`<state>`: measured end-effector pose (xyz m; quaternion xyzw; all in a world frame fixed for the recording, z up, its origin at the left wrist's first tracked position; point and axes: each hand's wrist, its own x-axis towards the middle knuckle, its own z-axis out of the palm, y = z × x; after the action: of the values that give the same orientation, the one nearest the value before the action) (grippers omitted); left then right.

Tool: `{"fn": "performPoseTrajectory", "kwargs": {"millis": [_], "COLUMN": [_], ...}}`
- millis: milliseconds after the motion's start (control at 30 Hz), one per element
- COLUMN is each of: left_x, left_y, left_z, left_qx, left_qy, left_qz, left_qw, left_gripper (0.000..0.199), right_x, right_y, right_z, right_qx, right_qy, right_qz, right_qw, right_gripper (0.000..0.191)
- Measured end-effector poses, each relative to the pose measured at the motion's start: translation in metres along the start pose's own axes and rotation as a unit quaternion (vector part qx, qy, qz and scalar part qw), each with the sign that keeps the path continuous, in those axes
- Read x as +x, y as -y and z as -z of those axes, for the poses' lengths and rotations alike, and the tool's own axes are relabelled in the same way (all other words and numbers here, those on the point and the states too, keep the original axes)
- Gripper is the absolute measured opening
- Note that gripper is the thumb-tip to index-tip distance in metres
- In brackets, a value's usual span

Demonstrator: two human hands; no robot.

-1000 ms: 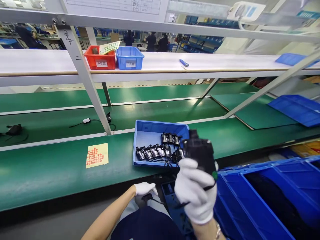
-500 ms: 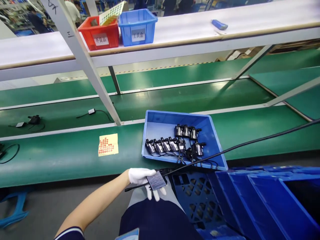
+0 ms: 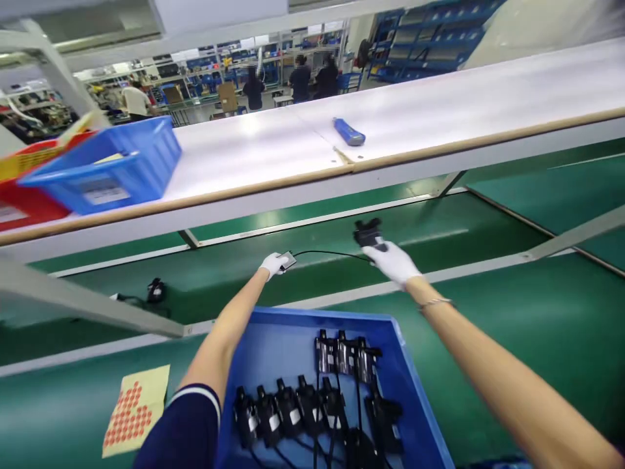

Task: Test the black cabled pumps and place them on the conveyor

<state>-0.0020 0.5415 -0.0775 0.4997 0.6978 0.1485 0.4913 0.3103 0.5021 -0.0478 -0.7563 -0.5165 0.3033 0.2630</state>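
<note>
Both arms reach out over the far green conveyor belt. My left hand (image 3: 274, 264), in a white glove, is closed on a small flat grey box (image 3: 288, 261). A thin black cable (image 3: 332, 253) runs from that box towards my right hand (image 3: 394, 262), also gloved in white. Gripped in the right hand is a black device (image 3: 369, 234), blurred by motion, which looks like those in the tray. Below my arms a blue plastic tray (image 3: 398, 391) holds several black devices (image 3: 293, 407) with cables, set in two rows.
A sheet of red round stickers (image 3: 131, 410) lies on the near belt. Another black device (image 3: 156, 290) rests on the far belt at left. Above, the white shelf (image 3: 254, 156) carries a blue bin (image 3: 112, 163), a red bin (image 3: 29, 208) and a blue-handled tool (image 3: 348, 132). Frame posts stand at both sides.
My left hand has moved from near my lap forward over the far belt, still holding the grey box. My right hand has come into view with a black device. The camera view has shifted.
</note>
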Motion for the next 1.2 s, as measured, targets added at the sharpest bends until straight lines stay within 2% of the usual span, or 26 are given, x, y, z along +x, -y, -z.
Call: {"fn": "performPoseTrajectory", "kwargs": {"millis": [67, 133, 233, 300, 333, 367, 433, 533, 633, 733, 800, 867, 967, 1067, 1133, 1200], "left_x": [0.019, 0.005, -0.063, -0.114, -0.133, -0.145, -0.149, -0.124, -0.101, -0.1, -0.111, -0.13, -0.175, -0.236, -0.281, -0.324], "left_y": [-0.005, 0.006, 0.048, 0.085, 0.103, 0.118, 0.139, 0.141, 0.13, 0.126, 0.126, 0.125, 0.12, 0.118, 0.126, 0.142], "left_z": [-0.023, -0.039, -0.062, -0.088, -0.105, -0.124, -0.163, -0.211, -0.232, -0.228, -0.215, -0.196, -0.159, -0.116, -0.089, -0.068], "left_qx": [0.035, 0.057, 0.062, 0.027, -0.007, -0.043, -0.06, -0.091, -0.144, -0.238, -0.32, -0.407, -0.512, -0.568, -0.59, -0.602], "left_qy": [-0.056, -0.105, -0.129, -0.108, -0.078, -0.047, -0.015, 0.001, -0.004, 0.035, 0.079, 0.111, 0.139, 0.177, 0.236, 0.32], "left_qz": [0.001, -0.027, -0.096, -0.139, -0.093, 0.008, 0.109, 0.178, 0.217, 0.228, 0.223, 0.197, 0.127, 0.067, 0.04, 0.018], "left_qw": [0.998, 0.992, 0.985, 0.984, 0.993, 0.998, 0.992, 0.98, 0.966, 0.943, 0.917, 0.885, 0.838, 0.801, 0.772, 0.732], "left_gripper": [0.032, 0.036, 0.036, 0.035, 0.032, 0.03, 0.038, 0.042, 0.04, 0.028, 0.018, 0.016, 0.028, 0.055, 0.068, 0.072], "right_x": [0.048, 0.083, 0.111, 0.119, 0.12, 0.121, 0.118, 0.105, 0.073, 0.013, -0.044, -0.114, -0.233, -0.356, -0.43, -0.491], "right_y": [-0.012, -0.022, -0.033, -0.037, -0.037, -0.036, -0.03, -0.015, -0.001, -0.004, -0.018, -0.037, -0.057, -0.056, -0.048, -0.044], "right_z": [-0.047, -0.093, -0.15, -0.177, -0.187, -0.194, -0.201, -0.188, -0.148, -0.095, -0.067, -0.055, -0.069, -0.105, -0.126, -0.14], "right_qx": [-0.041, -0.071, -0.097, -0.101, -0.1, -0.097, -0.092, -0.079, -0.04, 0.028, 0.072, 0.11, 0.156, 0.204, 0.223, 0.223], "right_qy": [0.035, 0.061, 0.091, 0.117, 0.13, 0.142, 0.162, 0.174, 0.163, 0.124, 0.076, 0.041, 0.057, 0.158, 0.229, 0.264], "right_qz": [-0.021, -0.033, -0.056, -0.072, -0.079, -0.085, -0.09, -0.05, 0.019, 0.05, 0.044, 0.021, -0.018, 0.001, 0.02, 0.031], "right_qw": [0.998, 0.995, 0.99, 0.985, 0.983, 0.981, 0.978, 0.98, 0.986, 0.991, 0.993, 0.993, 0.986, 0.966, 0.947, 0.938], "right_gripper": [0.043, 0.052, 0.056, 0.051, 0.048, 0.046, 0.043, 0.043, 0.042, 0.034, 0.036, 0.042, 0.058, 0.075, 0.076, 0.075]}}
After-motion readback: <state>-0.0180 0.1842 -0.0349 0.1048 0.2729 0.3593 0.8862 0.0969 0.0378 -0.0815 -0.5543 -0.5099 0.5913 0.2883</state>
